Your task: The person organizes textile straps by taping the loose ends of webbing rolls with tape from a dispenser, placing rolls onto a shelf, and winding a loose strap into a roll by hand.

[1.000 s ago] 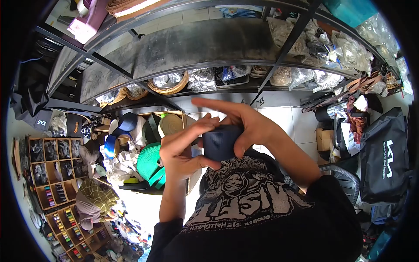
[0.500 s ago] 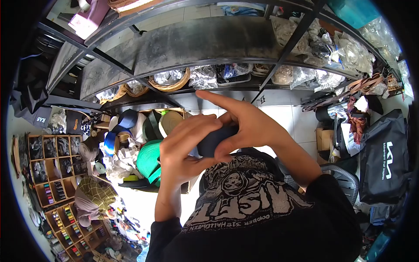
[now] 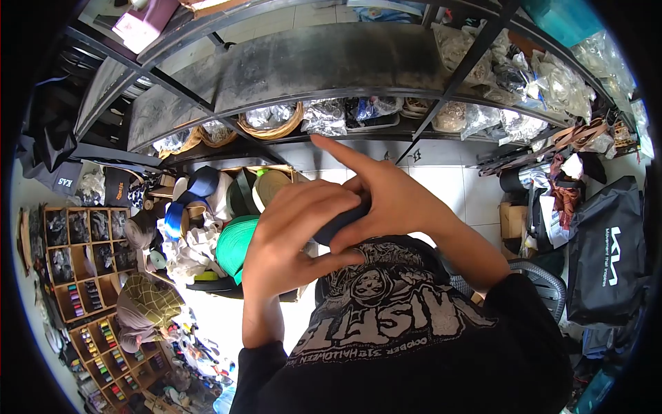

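Between my two hands is a dark navy roll, possibly of webbing, held in front of my chest. My left hand curls over its near left side, with the fingers covering much of it. My right hand grips the roll from the right between the thumb and bent fingers, while its index finger points out toward the shelf. Most of the roll is hidden by the hands. Beyond my left hand, a green roll of webbing and a beige roll stand in a box.
A black metal shelf spans the front, with wicker baskets and plastic bags beneath. Wooden cubbies with thread spools stand left, near a person in a patterned head covering. A black KIA bag hangs right.
My left hand has slid slightly over the roll and its fingers now cover more of it. The right thumb has shifted a little left. Less of the roll shows.
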{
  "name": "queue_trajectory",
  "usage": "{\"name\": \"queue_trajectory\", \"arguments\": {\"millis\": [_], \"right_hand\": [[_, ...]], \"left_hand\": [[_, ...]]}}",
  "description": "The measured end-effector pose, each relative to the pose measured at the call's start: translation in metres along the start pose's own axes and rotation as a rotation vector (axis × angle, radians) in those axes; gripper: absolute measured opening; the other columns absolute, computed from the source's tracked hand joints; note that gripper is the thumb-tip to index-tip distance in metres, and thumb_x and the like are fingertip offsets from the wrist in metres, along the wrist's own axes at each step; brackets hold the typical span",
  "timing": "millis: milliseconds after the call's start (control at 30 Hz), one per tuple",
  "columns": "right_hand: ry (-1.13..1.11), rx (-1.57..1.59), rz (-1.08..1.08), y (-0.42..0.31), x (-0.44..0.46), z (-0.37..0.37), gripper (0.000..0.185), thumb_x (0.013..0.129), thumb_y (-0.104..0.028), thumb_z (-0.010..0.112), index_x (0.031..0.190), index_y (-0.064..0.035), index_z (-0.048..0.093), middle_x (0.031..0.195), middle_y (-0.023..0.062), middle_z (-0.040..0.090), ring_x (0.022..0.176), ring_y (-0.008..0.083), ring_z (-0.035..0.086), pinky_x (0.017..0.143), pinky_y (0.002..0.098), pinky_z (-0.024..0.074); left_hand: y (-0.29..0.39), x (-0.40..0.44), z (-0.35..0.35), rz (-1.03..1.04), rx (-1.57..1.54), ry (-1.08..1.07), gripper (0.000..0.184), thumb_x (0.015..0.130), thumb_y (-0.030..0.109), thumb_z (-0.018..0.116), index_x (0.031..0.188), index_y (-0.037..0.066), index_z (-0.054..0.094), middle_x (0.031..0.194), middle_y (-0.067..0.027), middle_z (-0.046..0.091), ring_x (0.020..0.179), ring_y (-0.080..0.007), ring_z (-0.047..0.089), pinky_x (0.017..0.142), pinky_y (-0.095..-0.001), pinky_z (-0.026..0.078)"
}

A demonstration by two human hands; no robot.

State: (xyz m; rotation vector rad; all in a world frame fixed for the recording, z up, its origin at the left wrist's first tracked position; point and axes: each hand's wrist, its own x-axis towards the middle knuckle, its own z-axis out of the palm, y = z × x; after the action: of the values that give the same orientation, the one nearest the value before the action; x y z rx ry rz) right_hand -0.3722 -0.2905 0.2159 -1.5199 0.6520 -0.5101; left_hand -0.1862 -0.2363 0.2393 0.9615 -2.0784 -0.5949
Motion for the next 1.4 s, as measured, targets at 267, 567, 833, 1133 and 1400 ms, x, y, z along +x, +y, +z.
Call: {"name": "queue_trajectory", "arguments": {"millis": [267, 567, 833, 1133, 1400], "right_hand": [[0.13, -0.185, -0.02, -0.009, -0.006, 0.003, 0.109, 0.062, -0.021, 0.087, 0.147, -0.0081, 0.02, 0.083, 0.0142, 0.068, 0.078, 0.0157, 0.066, 0.07, 0.0285, 0.0502], [-0.113, 0.456, -0.108, 0.0, -0.01, 0.008, 0.117, 0.058, -0.013, 0.089, 0.147, -0.0036, 0.015, 0.102, 0.0145, 0.065, 0.089, 0.0164, 0.063, 0.077, 0.0274, 0.0498], [0.016, 0.003, -0.07, -0.02, -0.016, 0.006, 0.116, 0.06, -0.034, 0.087, 0.148, -0.0076, 0.015, 0.098, 0.0163, 0.066, 0.082, 0.0233, 0.066, 0.072, 0.0297, 0.0506], [0.303, -0.471, -0.312, -0.017, -0.014, 0.013, 0.114, 0.063, -0.04, 0.082, 0.148, -0.0079, 0.012, 0.113, 0.0196, 0.062, 0.075, 0.0336, 0.066, 0.061, 0.0347, 0.0516], [0.332, -0.538, -0.376, -0.012, -0.014, 0.015, 0.115, 0.064, -0.043, 0.081, 0.148, -0.0073, 0.013, 0.109, 0.0194, 0.063, 0.067, 0.0291, 0.066, 0.059, 0.0351, 0.051]], "left_hand": [[0.0, -0.006, 0.013, -0.01, 0.221, 0.048, 0.057, 0.053, 0.017, 0.085, 0.104, 0.001, 0.063, 0.102, -0.0139, 0.065, 0.095, -0.0312, 0.065, 0.078, -0.0379, 0.054], [-0.015, -0.011, 0.018, 0.006, -0.613, 0.239, 0.065, 0.044, 0.019, 0.09, 0.1, -0.005, 0.066, 0.098, -0.0181, 0.068, 0.097, -0.0321, 0.065, 0.088, -0.0431, 0.052], [-0.027, -0.017, 0.009, 0.085, -0.558, 0.136, 0.069, 0.047, 0.02, 0.088, 0.107, -0.002, 0.062, 0.104, -0.0185, 0.065, 0.108, -0.0352, 0.059, 0.094, -0.051, 0.045], [-0.002, -0.012, 0.025, 0.083, 0.191, 0.328, 0.071, 0.055, 0.009, 0.081, 0.119, 0.007, 0.052, 0.122, -0.0141, 0.051, 0.111, -0.0377, 0.055, 0.089, -0.0447, 0.048], [-0.006, -0.007, 0.026, 0.169, 0.359, 0.278, 0.039, 0.068, 0.02, 0.071, 0.102, 0.004, 0.064, 0.108, -0.0137, 0.062, 0.102, -0.0364, 0.061, 0.082, -0.0441, 0.051]]}}
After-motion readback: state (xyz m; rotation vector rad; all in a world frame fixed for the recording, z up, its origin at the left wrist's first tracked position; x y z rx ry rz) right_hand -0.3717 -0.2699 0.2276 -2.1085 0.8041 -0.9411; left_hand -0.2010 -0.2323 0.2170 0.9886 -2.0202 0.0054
